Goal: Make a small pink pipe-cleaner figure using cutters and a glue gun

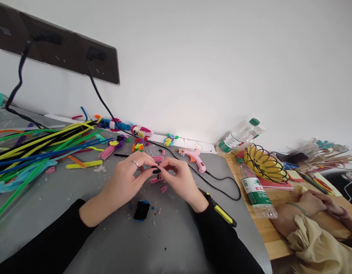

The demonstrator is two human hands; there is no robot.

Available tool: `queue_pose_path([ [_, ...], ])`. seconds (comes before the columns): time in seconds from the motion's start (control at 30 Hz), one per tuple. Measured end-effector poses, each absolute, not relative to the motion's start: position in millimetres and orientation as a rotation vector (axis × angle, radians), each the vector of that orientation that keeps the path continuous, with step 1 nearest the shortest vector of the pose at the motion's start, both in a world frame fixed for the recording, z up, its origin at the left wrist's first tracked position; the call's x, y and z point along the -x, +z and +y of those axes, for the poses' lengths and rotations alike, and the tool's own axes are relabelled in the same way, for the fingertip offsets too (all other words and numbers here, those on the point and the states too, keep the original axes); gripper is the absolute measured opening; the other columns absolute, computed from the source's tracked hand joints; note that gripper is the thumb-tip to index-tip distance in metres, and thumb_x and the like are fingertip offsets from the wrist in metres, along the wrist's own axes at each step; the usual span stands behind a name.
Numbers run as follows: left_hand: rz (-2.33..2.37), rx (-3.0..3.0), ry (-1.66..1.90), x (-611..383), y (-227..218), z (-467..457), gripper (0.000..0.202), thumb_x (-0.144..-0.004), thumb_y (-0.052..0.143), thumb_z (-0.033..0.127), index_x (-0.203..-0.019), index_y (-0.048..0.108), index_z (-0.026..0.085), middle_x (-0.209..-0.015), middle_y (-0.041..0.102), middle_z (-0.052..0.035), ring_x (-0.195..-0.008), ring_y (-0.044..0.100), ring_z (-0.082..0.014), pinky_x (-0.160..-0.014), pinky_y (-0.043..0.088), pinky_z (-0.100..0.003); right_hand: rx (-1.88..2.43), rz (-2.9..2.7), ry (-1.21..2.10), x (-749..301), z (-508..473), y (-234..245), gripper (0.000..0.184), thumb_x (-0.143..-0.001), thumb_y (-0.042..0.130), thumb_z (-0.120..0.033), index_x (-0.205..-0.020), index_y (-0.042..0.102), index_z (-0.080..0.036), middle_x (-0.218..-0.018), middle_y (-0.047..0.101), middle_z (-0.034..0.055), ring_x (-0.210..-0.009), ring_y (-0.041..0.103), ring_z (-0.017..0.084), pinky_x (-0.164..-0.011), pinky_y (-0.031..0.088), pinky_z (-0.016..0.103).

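Observation:
My left hand [123, 180], with a ring on one finger, and my right hand [180, 179] meet above the grey table [79, 213]. Both pinch a small pink fuzzy pipe-cleaner piece [158, 159] between their fingertips. Just under the hands lie short pink pipe-cleaner bits [156, 180] and a further pink scrap [164, 188]. A small black fuzzy piece with a blue edge [142, 210] rests on the table near my left wrist.
Several long coloured pipe cleaners [36, 152] fan out at the left. Small pipe-cleaner figures [140, 131] line the wall. A pink glue gun [194, 156] with black cord, a yellow-black cutter [223, 215], two water bottles [256, 192], a wire basket [264, 163]. Another person's hands [309, 203] rest at right.

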State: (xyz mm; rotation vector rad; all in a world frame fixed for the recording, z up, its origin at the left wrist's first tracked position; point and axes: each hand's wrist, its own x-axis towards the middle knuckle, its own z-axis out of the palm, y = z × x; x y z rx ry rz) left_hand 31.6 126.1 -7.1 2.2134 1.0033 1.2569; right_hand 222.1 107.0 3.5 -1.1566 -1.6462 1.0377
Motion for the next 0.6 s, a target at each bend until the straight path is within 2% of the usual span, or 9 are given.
queue_pose_path([
  [0.1, 1.107, -2.132, 1.194, -28.4, -5.4, 129.2, 0.027, -0.102, 0.051, 0.037, -0.093, 0.071, 0.022, -0.085, 0.078, -0.0040, -0.074, 0.073, -0.0200, -0.058, 0.056, -0.027, 1.164, -1.643, 1.033, -221.9, 105.6, 6.1, 0.022, -0.091, 0.066, -0.035, -0.076, 0.067, -0.019, -0.074, 0.067, 0.0001, -0.068, 0.060, 0.013, -0.064, 0.052, 0.028],
  [0.17, 1.152, -2.104, 1.189, -26.3, -4.0, 130.4, 0.028, -0.100, 0.052, 0.040, -0.094, 0.072, 0.022, -0.084, 0.079, -0.0038, -0.072, 0.073, -0.0198, -0.054, 0.054, -0.026, 1.168, -1.633, 1.010, -221.8, 105.0, 7.1, 0.021, -0.091, 0.065, -0.034, -0.076, 0.067, -0.020, -0.075, 0.067, 0.0007, -0.068, 0.060, 0.014, -0.064, 0.052, 0.030],
  [0.4, 1.031, -2.249, 1.207, -27.4, -2.6, 126.1, 0.023, -0.096, 0.053, 0.031, -0.099, 0.074, 0.023, -0.098, 0.080, -0.0062, -0.088, 0.075, -0.0214, -0.083, 0.063, -0.033, 1.226, -1.604, 0.986, -222.6, 105.4, 6.1, 0.020, -0.089, 0.067, -0.033, -0.075, 0.068, -0.018, -0.070, 0.067, -0.0006, -0.064, 0.058, 0.012, -0.060, 0.051, 0.027],
  [0.5, 1.036, -2.233, 1.201, -28.4, -3.7, 126.7, 0.021, -0.094, 0.056, 0.032, -0.096, 0.075, 0.023, -0.096, 0.080, -0.0058, -0.084, 0.075, -0.0205, -0.084, 0.064, -0.034, 1.234, -1.603, 0.968, -222.9, 105.8, 5.3, 0.019, -0.088, 0.066, -0.031, -0.074, 0.067, -0.019, -0.068, 0.065, -0.0013, -0.063, 0.056, 0.012, -0.060, 0.049, 0.026],
  [0.6, 1.040, -2.182, 1.184, -28.3, -4.2, 128.7, 0.021, -0.092, 0.058, 0.034, -0.093, 0.076, 0.023, -0.095, 0.080, -0.0056, -0.081, 0.075, -0.0202, -0.076, 0.065, -0.032, 1.237, -1.599, 0.965, -223.1, 106.1, 5.0, 0.019, -0.088, 0.065, -0.031, -0.074, 0.066, -0.019, -0.067, 0.064, -0.0015, -0.062, 0.055, 0.011, -0.060, 0.047, 0.026],
])
